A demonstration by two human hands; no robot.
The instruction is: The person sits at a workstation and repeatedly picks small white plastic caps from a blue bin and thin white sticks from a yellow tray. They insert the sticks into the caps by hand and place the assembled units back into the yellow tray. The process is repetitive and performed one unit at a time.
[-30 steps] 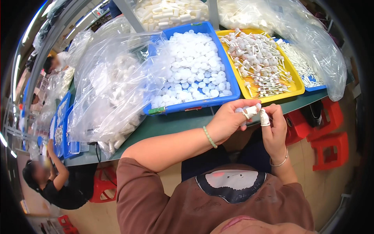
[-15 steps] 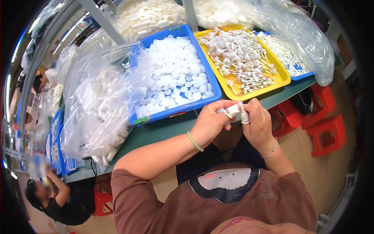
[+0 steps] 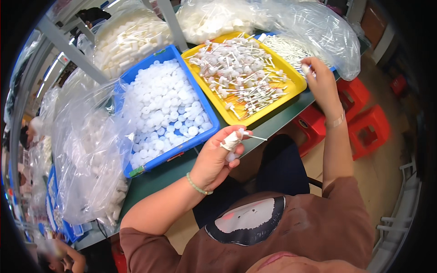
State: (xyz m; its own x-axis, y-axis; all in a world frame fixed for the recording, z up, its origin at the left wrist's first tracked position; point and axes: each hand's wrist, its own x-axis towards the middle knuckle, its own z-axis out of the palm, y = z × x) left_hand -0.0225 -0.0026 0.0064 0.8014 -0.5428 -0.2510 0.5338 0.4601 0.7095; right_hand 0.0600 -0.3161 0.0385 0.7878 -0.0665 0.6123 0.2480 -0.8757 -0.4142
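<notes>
My left hand (image 3: 214,157) is closed in front of the large blue tray, with white tape around its thumb. It grips a thin white stick (image 3: 258,137) with a small white piece at its base. Translucent white caps (image 3: 232,156) show under its curled fingers. My right hand (image 3: 322,84) reaches to the near right edge of the small blue tray (image 3: 332,69), which holds many short white sticks (image 3: 287,49). Its thumb and fingers are pinched together, and what they hold, if anything, is too small to make out.
The large blue tray (image 3: 210,132) holds loose white caps. Beside it, a yellow tray (image 3: 298,86) holds capped sticks. Plastic bags of white parts (image 3: 129,45) lie behind and left on the green table (image 3: 150,186). Red stools (image 3: 371,132) stand at right.
My right hand has left my left hand and moved far right to the small blue tray. The thin stick now shows in my left hand. The whole view has shifted.
</notes>
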